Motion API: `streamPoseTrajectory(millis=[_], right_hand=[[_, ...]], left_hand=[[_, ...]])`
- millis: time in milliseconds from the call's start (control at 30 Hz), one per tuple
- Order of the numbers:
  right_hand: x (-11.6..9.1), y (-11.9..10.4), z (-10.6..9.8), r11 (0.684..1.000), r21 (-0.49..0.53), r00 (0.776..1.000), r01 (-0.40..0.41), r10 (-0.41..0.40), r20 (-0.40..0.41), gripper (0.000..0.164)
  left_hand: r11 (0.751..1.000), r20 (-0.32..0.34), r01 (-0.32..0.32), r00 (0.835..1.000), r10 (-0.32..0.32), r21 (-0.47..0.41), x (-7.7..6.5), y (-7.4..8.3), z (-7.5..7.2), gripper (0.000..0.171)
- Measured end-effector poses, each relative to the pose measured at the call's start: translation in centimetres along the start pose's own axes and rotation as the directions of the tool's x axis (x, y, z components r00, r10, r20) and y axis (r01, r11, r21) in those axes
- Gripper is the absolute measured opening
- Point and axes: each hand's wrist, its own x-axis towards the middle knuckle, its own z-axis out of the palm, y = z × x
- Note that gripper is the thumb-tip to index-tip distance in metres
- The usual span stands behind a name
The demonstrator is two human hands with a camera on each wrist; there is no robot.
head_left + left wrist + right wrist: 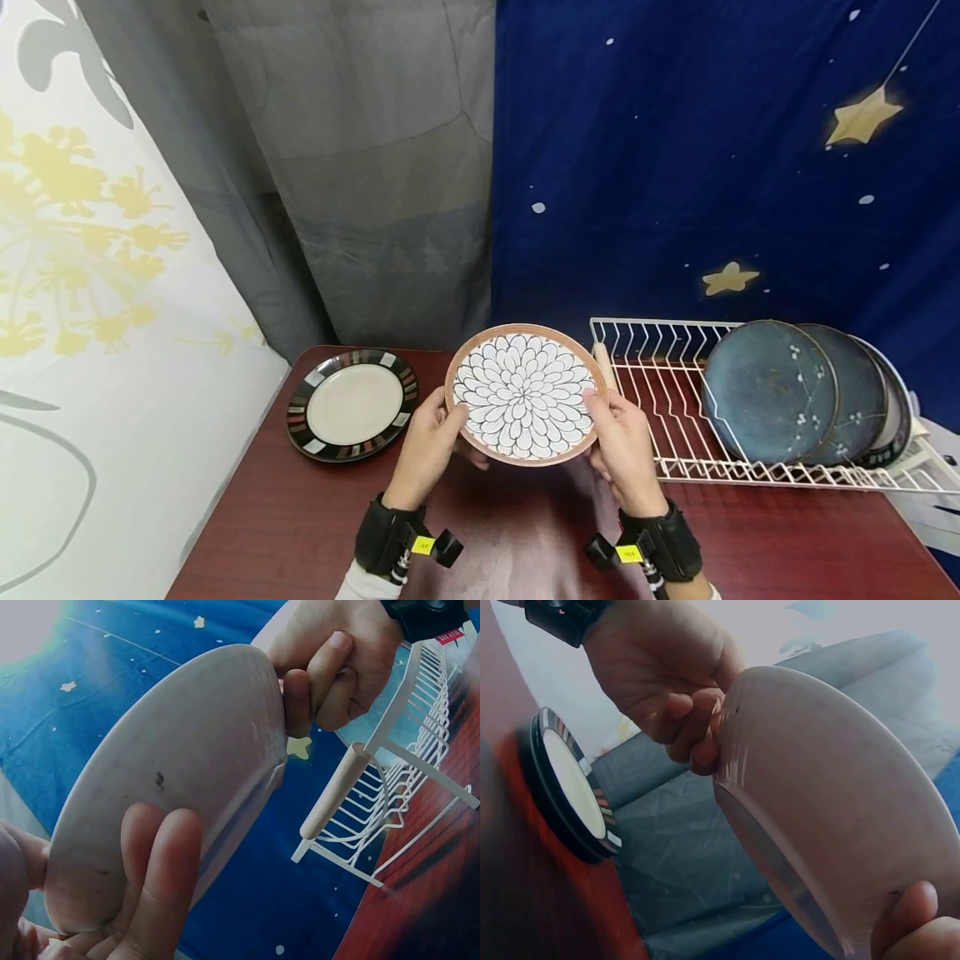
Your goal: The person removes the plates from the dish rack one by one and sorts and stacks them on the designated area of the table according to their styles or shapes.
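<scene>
Both hands hold up a round plate (523, 396) with a white petal pattern and a brown rim, tilted so its face shows in the head view. On its left edge the left hand (431, 442) grips, thumb on the face and fingers underneath. The right hand (624, 442) pinches the opposite edge the same way. From below, both wrist views show the plate's pale underside (180, 750) with a few small dark marks. Fingers of the left hand (682, 712) curl at the rim in the right wrist view.
A cream plate with a dark patterned rim (355, 404) lies at the table's left. On the right a white wire dish rack (675, 400) holds several plates, the front one blue (772, 392). Behind the red-brown table (300, 517) hang grey and blue curtains (600, 167).
</scene>
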Motion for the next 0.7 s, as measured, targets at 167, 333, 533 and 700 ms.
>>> streamPoseTrajectory(millis=[167, 333, 533, 700], right_hand=[[0.3, 0.2, 0.1, 1.000, -0.018, 0.999, 0.007, -0.006, 0.040, 0.041], [0.5, 0.2, 0.2, 0.999, -0.036, 0.994, 0.017, -0.013, 0.104, 0.044], [0.5, 0.0, 0.3, 0.995, -0.097, 0.990, -0.018, 0.032, 0.140, 0.047], [0.4, -0.3, -0.2, 0.995, -0.098, 0.990, 0.007, 0.006, 0.140, 0.042]], left_hand=[[1.000, -0.007, -0.012, 1.000, 0.011, -0.018, 0.1, -0.1, -0.2, 0.031], [0.999, -0.027, -0.025, 0.999, 0.025, -0.021, 0.2, 0.1, -0.6, 0.033], [1.000, -0.073, -0.027, 0.997, 0.027, 0.001, 0.1, 0.2, -1.3, 0.034], [0.997, -0.145, -0.022, 0.989, 0.032, 0.070, 0.2, 0.4, -2.1, 0.035]])
